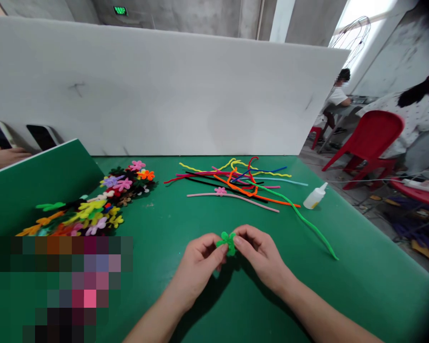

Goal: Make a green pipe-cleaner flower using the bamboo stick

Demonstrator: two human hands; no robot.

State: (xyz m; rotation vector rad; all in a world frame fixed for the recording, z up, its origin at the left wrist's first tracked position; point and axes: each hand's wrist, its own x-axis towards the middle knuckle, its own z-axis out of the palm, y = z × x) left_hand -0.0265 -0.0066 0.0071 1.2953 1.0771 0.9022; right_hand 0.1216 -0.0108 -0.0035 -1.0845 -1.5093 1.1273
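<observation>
My left hand (pixel 200 264) and my right hand (pixel 259 252) meet low in the middle of the green table (pixel 361 276). Both pinch a small green pipe-cleaner flower (pixel 228 242) between thumb and fingertips, just above the tabletop. Beyond them lies a loose bundle of coloured pipe cleaners (pixel 236 178). A long green pipe cleaner (pixel 307 224) trails from it toward the right edge. A pink pipe cleaner with a small pink flower (pixel 220 191) on it lies nearer to me.
A heap of finished flowers (pixel 103 202) in many colours lies at the left beside a green board (pixel 35 186). A white glue bottle (pixel 315 196) lies near the right edge. A white partition (pixel 157 90) closes the back. Red chairs (pixel 370 138) and people are off to the right.
</observation>
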